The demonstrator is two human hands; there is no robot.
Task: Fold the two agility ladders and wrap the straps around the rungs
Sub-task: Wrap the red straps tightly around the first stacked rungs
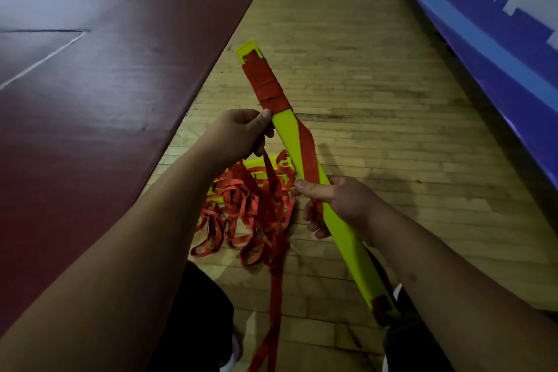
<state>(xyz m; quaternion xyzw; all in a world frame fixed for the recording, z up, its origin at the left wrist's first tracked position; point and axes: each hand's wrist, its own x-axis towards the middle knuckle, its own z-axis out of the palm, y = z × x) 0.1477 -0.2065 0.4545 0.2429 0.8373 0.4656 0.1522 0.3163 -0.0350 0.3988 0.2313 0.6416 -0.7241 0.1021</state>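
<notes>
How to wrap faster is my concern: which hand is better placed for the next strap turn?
Probably the right hand: its thumb pins the strap against the rungs; the left hand steadies them.

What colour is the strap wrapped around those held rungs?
Red-orange strap, wound on bright yellow-green rungs; the head view shows it best.

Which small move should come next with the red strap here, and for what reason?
Probably pass the strap once more round the yellow rungs, just below the wound band. Only the far end is wrapped, the right hand pins one slanting turn, and much strap lies loose.
</notes>
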